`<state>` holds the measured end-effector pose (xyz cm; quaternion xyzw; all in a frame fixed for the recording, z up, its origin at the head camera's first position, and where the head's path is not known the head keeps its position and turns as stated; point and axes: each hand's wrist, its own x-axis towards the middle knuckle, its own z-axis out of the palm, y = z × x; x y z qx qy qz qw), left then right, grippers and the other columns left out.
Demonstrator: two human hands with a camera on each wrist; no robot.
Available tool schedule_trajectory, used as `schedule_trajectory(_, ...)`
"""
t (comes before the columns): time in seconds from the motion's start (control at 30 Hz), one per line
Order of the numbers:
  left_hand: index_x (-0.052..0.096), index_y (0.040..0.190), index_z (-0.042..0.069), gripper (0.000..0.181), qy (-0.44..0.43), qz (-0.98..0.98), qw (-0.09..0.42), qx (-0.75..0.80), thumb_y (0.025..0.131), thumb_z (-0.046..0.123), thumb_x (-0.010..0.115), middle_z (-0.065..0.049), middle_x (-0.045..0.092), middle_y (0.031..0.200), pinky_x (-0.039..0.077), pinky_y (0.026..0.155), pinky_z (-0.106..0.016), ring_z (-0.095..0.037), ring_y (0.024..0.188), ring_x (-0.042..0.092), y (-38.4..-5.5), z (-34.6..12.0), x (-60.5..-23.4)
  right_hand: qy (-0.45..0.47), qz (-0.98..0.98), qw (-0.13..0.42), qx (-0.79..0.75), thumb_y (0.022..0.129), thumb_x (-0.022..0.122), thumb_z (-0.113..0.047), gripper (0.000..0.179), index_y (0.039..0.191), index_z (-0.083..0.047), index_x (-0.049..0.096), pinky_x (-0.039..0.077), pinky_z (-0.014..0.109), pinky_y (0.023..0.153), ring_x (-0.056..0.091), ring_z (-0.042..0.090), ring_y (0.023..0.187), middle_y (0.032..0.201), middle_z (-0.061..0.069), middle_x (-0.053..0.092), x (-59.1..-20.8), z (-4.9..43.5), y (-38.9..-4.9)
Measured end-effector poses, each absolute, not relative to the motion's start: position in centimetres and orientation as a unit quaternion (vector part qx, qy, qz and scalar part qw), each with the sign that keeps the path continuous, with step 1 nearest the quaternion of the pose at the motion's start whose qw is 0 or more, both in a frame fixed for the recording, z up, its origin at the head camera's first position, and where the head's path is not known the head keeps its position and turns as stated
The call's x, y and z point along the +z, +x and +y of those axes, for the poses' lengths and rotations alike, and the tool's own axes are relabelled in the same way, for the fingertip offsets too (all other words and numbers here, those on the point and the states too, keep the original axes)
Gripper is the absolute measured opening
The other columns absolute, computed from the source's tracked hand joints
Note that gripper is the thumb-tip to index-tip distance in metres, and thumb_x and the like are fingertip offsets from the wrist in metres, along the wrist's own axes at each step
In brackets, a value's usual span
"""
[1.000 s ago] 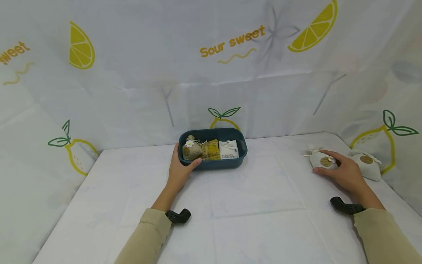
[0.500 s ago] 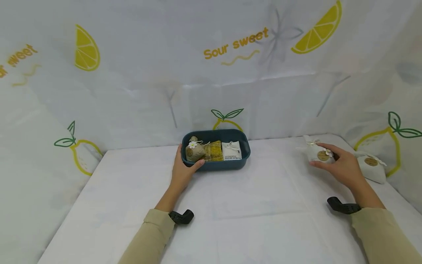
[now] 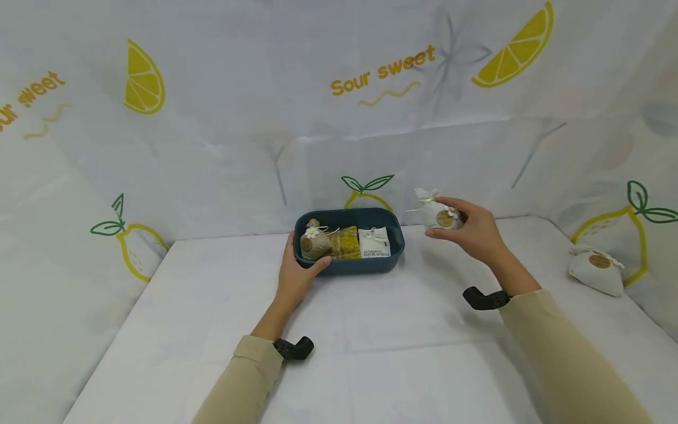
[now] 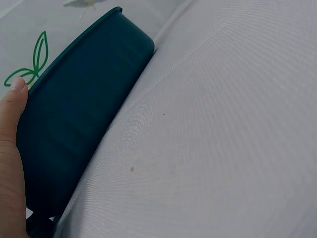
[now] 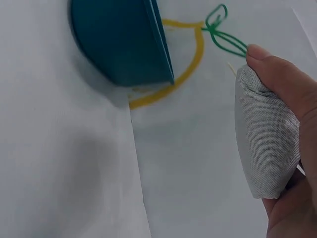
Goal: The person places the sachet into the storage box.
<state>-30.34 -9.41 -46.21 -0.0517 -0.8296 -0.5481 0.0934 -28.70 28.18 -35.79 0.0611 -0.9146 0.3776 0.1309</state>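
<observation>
My left hand holds the left end of a dark teal plastic bin, thumb at its front rim and fingers along its side. In the left wrist view the thumb presses against the bin's wall. Inside lie a brown sachet with a white flower, a yellow patterned sachet and a white printed sachet. Right of the bin, above the table, my right hand grips a white cloth sachet with a round brown label. The right wrist view shows the sachet's woven side between thumb and fingers.
Another white sachet with a brown label rests at the table's right edge. A white cloth covers the table. Behind the bin hangs a white curtain printed with lemons.
My right hand has lifted the white sachet off the right side of the table and carried it left towards the bin. The left hand keeps its place on the bin.
</observation>
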Motion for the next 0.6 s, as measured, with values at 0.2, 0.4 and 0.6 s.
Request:
schedule_trajectory(0.2,0.010,0.165,0.019,0.113,-0.050,-0.829,0.091,-0.550,0.082,0.056,0.079,-0.006,0.016,0.171,0.023,0.126,-0.056,-0.029,0.158,0.019,-30.4,-9.5,-46.3,0.119,-0.913,0.109,0.374,0.079,0.088,-0.037,0.078,0.147,-0.020,0.055,0.052,0.045,0.092,0.059,0.031,0.122,0.152,0.014,0.052,-36.3,23.6,-31.0)
schedule_trajectory(0.4,0.011,0.164,0.019,0.115,-0.049,-0.829,0.090,-0.550,0.081,0.058,0.079,-0.006,0.016,0.171,0.023,0.126,-0.056,-0.028,0.158,0.019,-30.4,-9.4,-46.3,0.152,-0.908,0.103,0.376,0.079,0.088,-0.031,0.075,0.146,-0.020,0.057,0.053,0.051,0.096,0.059,0.033,0.124,0.151,0.014,0.054,-37.1,19.8,-32.6)
schedule_trajectory(0.6,0.010,0.165,0.019,0.116,-0.048,-0.828,0.091,-0.551,0.081,0.059,0.079,-0.007,0.017,0.171,0.024,0.125,-0.056,-0.029,0.158,0.019,-30.4,-9.4,-46.3,0.178,-0.909,0.105,0.362,0.079,0.088,-0.031,0.077,0.147,-0.018,0.055,0.053,0.051,0.093,0.062,0.033,0.116,0.150,0.013,0.055,-37.6,16.4,-33.6)
